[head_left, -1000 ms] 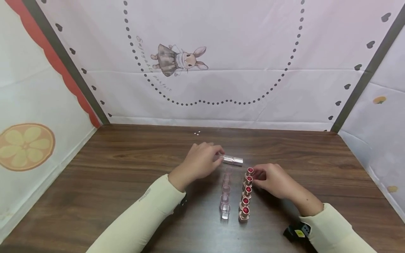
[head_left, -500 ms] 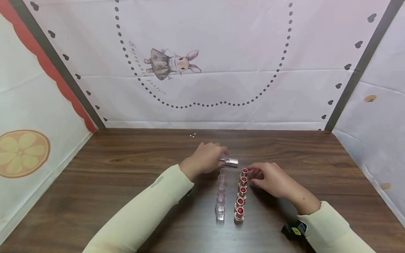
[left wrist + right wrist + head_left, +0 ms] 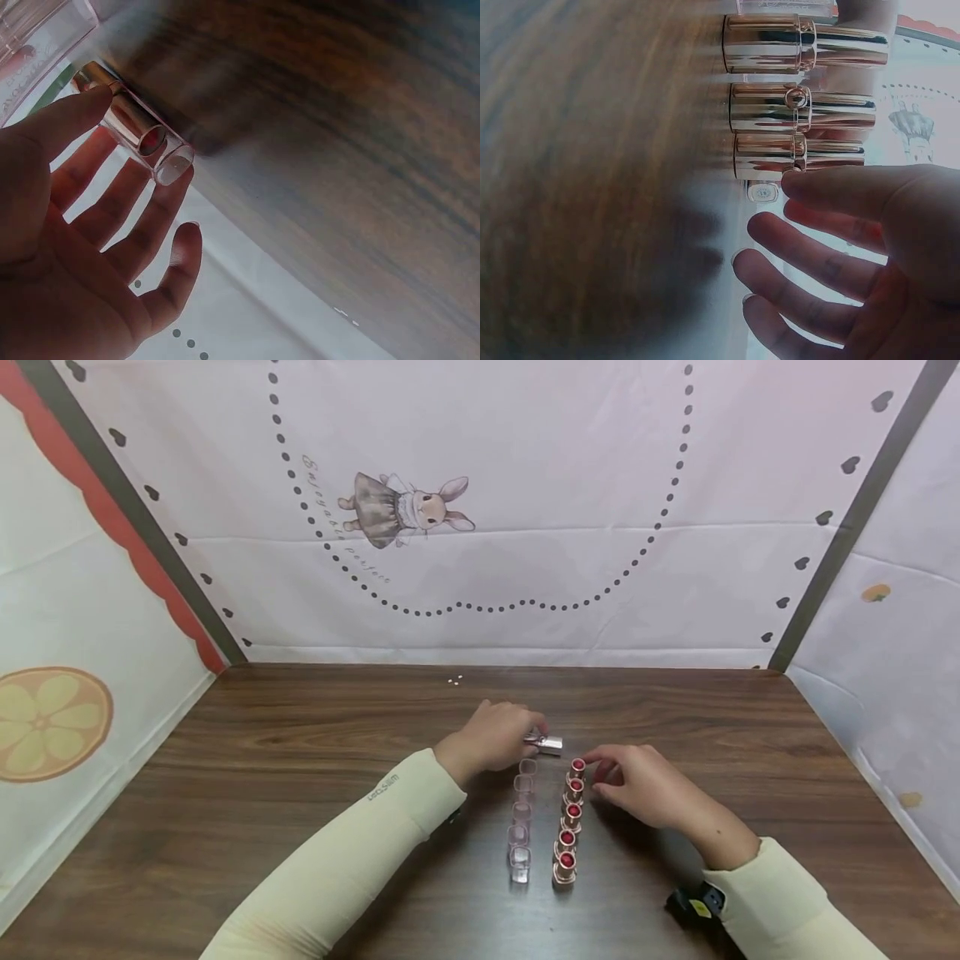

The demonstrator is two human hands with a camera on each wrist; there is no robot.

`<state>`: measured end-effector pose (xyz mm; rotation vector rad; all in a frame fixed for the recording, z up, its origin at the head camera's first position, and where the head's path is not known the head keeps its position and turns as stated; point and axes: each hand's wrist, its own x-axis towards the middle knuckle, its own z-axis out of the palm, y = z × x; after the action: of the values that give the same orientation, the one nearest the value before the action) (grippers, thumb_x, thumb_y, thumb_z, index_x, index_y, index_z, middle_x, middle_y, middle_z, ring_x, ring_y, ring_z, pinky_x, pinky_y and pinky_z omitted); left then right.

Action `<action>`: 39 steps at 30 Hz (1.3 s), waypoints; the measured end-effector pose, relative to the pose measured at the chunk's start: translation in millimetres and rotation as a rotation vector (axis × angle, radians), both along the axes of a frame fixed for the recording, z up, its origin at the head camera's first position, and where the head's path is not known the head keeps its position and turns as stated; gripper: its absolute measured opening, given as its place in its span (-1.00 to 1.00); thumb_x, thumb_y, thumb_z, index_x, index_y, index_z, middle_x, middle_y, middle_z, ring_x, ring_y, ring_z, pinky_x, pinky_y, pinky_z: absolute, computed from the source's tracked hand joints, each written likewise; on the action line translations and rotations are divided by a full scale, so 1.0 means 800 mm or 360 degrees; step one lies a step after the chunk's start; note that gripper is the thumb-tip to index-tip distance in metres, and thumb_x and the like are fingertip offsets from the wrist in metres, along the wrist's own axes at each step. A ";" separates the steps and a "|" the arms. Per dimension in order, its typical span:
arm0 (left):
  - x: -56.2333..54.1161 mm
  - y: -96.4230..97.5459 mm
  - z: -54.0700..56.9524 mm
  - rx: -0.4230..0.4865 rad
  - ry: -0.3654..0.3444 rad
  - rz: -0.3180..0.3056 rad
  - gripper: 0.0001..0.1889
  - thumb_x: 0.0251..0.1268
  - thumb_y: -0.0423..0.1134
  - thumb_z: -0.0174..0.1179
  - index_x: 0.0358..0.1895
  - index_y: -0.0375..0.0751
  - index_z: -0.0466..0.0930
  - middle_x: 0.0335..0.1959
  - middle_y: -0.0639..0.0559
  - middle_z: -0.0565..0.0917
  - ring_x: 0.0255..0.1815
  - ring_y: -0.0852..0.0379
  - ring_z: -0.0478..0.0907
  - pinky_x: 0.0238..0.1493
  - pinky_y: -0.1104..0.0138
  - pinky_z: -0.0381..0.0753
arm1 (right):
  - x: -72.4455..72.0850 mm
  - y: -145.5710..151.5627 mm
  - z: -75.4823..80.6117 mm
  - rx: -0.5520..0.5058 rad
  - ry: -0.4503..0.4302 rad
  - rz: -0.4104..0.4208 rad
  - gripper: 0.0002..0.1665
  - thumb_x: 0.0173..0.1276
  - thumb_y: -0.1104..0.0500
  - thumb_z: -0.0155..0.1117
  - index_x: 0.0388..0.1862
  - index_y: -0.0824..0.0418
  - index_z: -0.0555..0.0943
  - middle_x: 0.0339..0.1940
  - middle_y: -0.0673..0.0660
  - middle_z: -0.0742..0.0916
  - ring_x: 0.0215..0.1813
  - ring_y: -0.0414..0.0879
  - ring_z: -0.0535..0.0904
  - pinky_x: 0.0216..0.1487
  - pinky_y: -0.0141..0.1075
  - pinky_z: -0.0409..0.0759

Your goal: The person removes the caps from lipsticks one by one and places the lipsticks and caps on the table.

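My left hand (image 3: 497,739) pinches a rose-gold lipstick (image 3: 133,120) under a clear cap (image 3: 175,166) between thumb and fingers. In the head view this capped lipstick (image 3: 551,745) lies nearly level, its silvery end pointing right, just beyond the far ends of two rows. One row has several uncapped lipsticks (image 3: 573,815) standing upright with red tips. To its left runs a row of clear pinkish caps (image 3: 521,812). Beside the farthest uncapped lipstick rests my right hand (image 3: 641,783), fingers loosely bent. Its thumb is at a rose-gold case (image 3: 765,157) in the right wrist view; whether it presses is unclear.
The brown wood-grain table (image 3: 315,718) extends around the rows. Tiny white bits (image 3: 455,680) lie near its back edge. Printed white cloth (image 3: 570,485) hangs behind and at both sides. A black device (image 3: 693,906) is on my right wrist.
My left hand has shifted right along the capped lipstick and now covers more of it. The right hand has stayed beside the lipstick row. The head view has turned slightly.
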<state>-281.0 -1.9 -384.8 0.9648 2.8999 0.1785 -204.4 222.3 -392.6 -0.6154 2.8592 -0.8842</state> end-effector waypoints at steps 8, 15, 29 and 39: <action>0.001 0.001 0.000 -0.0009 0.0062 -0.0022 -0.78 0.31 -0.16 0.30 0.01 0.05 0.70 -0.04 0.12 0.77 0.05 0.04 0.68 0.31 -0.20 0.35 | 0.002 0.002 0.000 -0.0013 0.0021 0.0010 -0.61 0.28 0.31 0.37 0.10 0.24 0.65 -0.30 0.03 0.77 -0.28 -0.19 0.65 -0.25 -0.26 0.60; 0.002 -0.006 0.003 -0.0014 0.0087 -0.0009 -0.81 0.34 -0.15 0.28 -0.03 0.02 0.69 -0.08 0.09 0.77 0.04 0.03 0.68 0.33 -0.24 0.33 | 0.001 0.004 0.001 0.0008 0.0050 -0.0016 -0.61 0.29 0.29 0.37 0.11 0.22 0.65 -0.30 0.02 0.77 -0.30 -0.21 0.64 -0.28 -0.29 0.58; 0.000 -0.048 0.012 0.0164 0.0130 0.0172 -0.84 0.30 -0.14 0.26 -0.09 0.05 0.69 -0.35 0.18 0.68 -0.29 0.18 0.58 -0.14 0.12 0.51 | 0.004 0.001 0.013 -0.0035 0.0209 -0.0080 -0.69 0.35 0.29 0.29 0.07 0.26 0.67 -0.28 0.06 0.78 -0.26 -0.14 0.69 -0.22 -0.18 0.66; 0.041 -0.058 0.038 0.0267 0.0309 0.0129 -0.79 0.28 -0.10 0.28 -0.07 0.01 0.69 -0.33 0.18 0.66 -0.43 0.25 0.50 -0.21 0.20 0.49 | 0.022 -0.011 0.028 -0.0123 0.0399 -0.0136 -0.71 0.33 0.26 0.33 0.03 0.19 0.70 -0.19 0.07 0.79 -0.20 -0.11 0.69 -0.15 -0.10 0.67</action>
<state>-248.0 -48.3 -354.6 0.9371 3.1469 0.3583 -186.5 213.8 -369.8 -0.6598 3.1075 -1.0001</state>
